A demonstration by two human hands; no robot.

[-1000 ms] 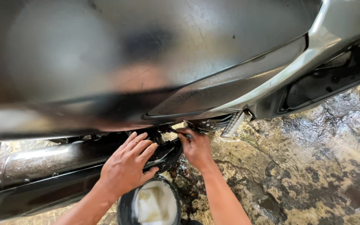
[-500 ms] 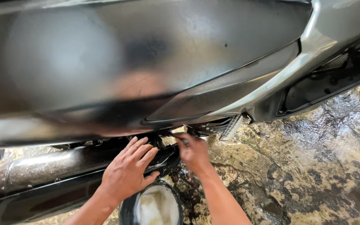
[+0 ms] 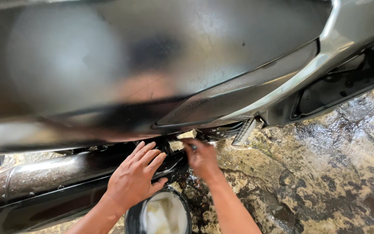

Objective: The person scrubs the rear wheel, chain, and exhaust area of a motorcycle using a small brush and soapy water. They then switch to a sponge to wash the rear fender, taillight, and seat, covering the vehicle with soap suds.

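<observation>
Head view, looking down. Glossy dark grey scooter body panel (image 3: 161,56) across the whole far half, smooth and curved, speckled with water drops and blurred reflections. Below it, a matte black textured trim strip (image 3: 239,93) sweeping up to the right. Ribbed metal footpeg (image 3: 244,131) sticking out under the trim, right of centre. At near left, a long rounded exhaust pipe (image 3: 44,173), dull silver on top, black below, wet.

Left hand (image 3: 136,178) laid flat, fingers spread wide, on the black cover at the right end of the exhaust pipe. Right hand (image 3: 201,158) closed narrow around a small dark tool (image 3: 193,147), kind not clear, pushed up into the gap under the panel, just right of the left hand.

Round black bucket (image 3: 130,216) with pale soapy water near centre, below the hands. Rough, wet, mottled stone floor (image 3: 325,173) at right.
</observation>
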